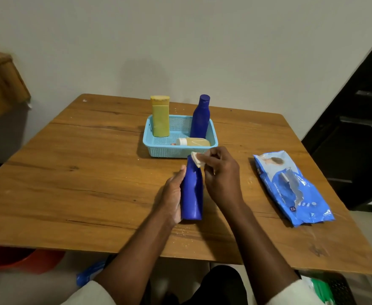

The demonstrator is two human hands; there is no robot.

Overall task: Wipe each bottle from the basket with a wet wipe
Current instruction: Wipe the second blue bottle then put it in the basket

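The left hand [173, 195] grips a dark blue bottle [192, 192] around its lower body, fingers curled behind it and thumb along the near side, holding it out of the basket with its neck pointing away from the person; whether its base touches the wooden tabletop [92, 177] or hangs just above cannot be told. That grip appears to steady the bottle so the other hand can rub it freely. The right hand [221, 172] pinches a folded white wet wipe [197, 160] between thumb and fingers and presses it against the bottle's top and shoulder, so the wiping seems to be at the upper end, with the body below probably left to do. The light blue basket [158, 148] sits just beyond the hands, within easy reach, and holds three more bottles: a yellow bottle [160, 116] upright at its left, a second blue bottle [200, 117] upright at its right, and a small cream bottle [193, 142] lying on its side at the front. The blue wipes pack [293, 187] lies flat to the right, near the wiping hand, handy for drawing a fresh wipe.
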